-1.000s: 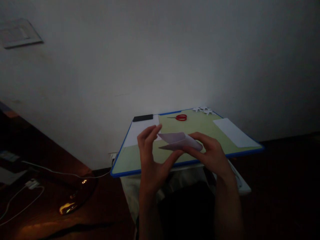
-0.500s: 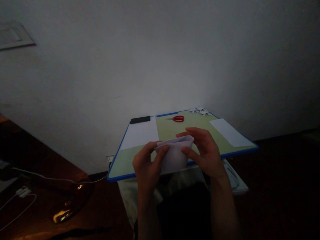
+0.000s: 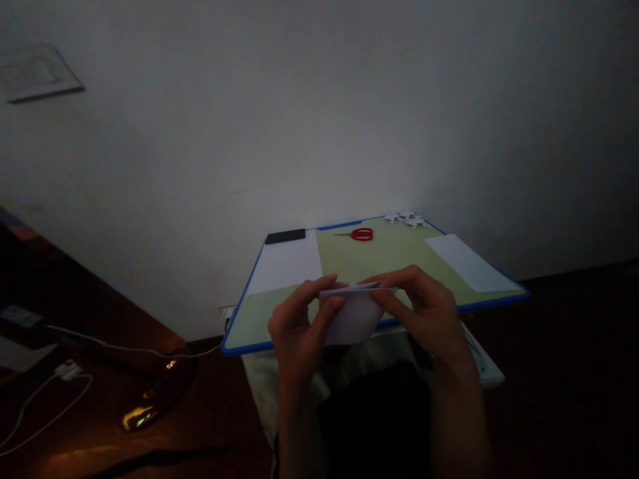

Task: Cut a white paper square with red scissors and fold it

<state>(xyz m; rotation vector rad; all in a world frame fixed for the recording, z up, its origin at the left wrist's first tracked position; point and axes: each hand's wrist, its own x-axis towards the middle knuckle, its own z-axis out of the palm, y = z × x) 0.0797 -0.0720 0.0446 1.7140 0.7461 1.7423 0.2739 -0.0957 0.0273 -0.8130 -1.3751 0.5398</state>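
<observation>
A folded white paper (image 3: 353, 317) is held in the air between both hands, just above the near edge of a green board with a blue rim (image 3: 379, 256). My left hand (image 3: 298, 328) pinches its left side with thumb and fingers. My right hand (image 3: 428, 310) pinches the top right edge. The folded edge runs along the top and the paper hangs down from it.
On the board lie a white sheet (image 3: 287, 262) at the left, a white strip (image 3: 471, 263) at the right, red-handled scissors (image 3: 358, 233), a black object (image 3: 285, 235) and several small folded paper pieces (image 3: 407, 218) at the far edge. White cables (image 3: 60, 372) lie on the dark floor at left.
The paper went from a loose open fold to a flat folded piece. My hands came closer together and now press along its top edge.
</observation>
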